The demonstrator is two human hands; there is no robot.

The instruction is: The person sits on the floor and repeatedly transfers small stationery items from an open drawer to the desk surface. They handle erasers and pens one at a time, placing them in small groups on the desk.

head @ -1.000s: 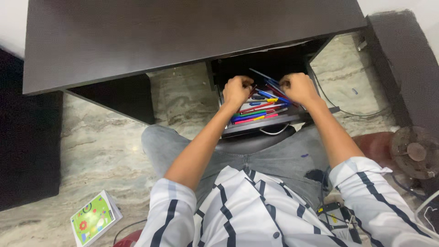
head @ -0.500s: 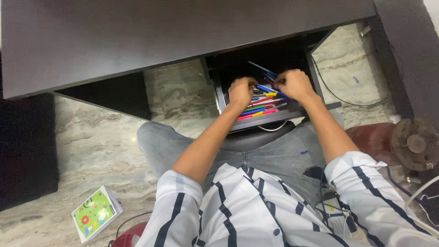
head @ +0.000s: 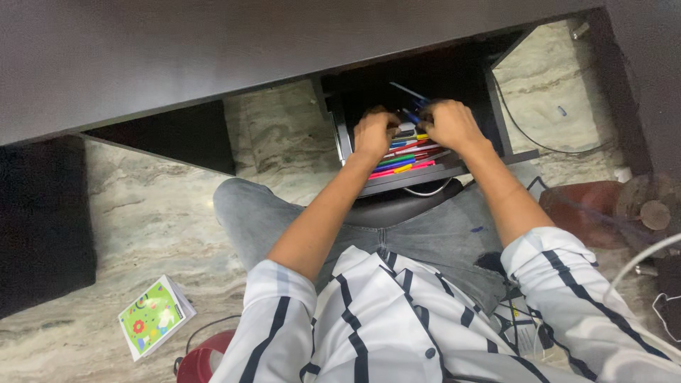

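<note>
Under a dark desk (head: 213, 50) an open drawer (head: 404, 179) holds several coloured pens (head: 408, 162) in red, green, blue, pink and yellow. My left hand (head: 374, 132) is curled over the left side of the pile, fingers closed among the pens. My right hand (head: 448, 123) is curled over the right side, its fingers closed on a few blue pens (head: 410, 113) whose ends stick out toward the back. The two hands nearly touch above the pile.
A green picture book (head: 152, 315) lies on the marble floor at lower left. A red stool edge (head: 202, 362) is near it. A cable (head: 532, 138) runs across the floor right of the drawer. A fan (head: 649, 206) stands at far right.
Both hands have moved closer together over the pens. The view has shifted, so the drawer sits higher in frame.
</note>
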